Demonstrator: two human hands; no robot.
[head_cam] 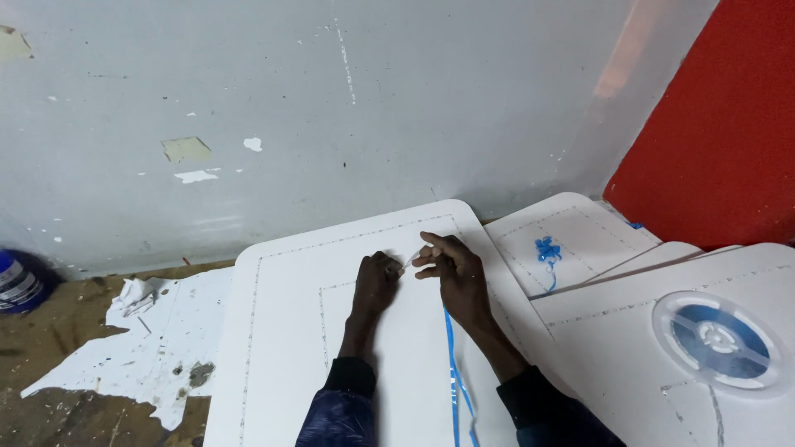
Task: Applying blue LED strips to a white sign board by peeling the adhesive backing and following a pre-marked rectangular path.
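Pinching a thin pale strip (411, 259) between both sets of fingertips, near the far edge of the white board (281, 331) I work on. My left hand (377, 281) is curled narrow, knuckles up, fingers closed on the strip's near end. My right hand (451, 269) grips the other end between thumb and forefinger, remaining fingers loosely spread. A blue ribbon (451, 372) runs from under my right wrist down toward the board's near edge.

Board: rounded corners, dotted lines tracing a rectangle inside its border. To its right, more white boards (596, 240) overlap; one carries a small blue bow (546, 249). A clear reel (717, 339) wound with blue tape sits on the nearest right-hand board.

Room: grey wall (331, 99), chipped and scuffed; red wall (729, 124) at far right. Floor at left is bare and dirty, with torn white sheet (149, 348), a crumpled scrap (135, 294), and a blue tin (18, 281) at the left edge.
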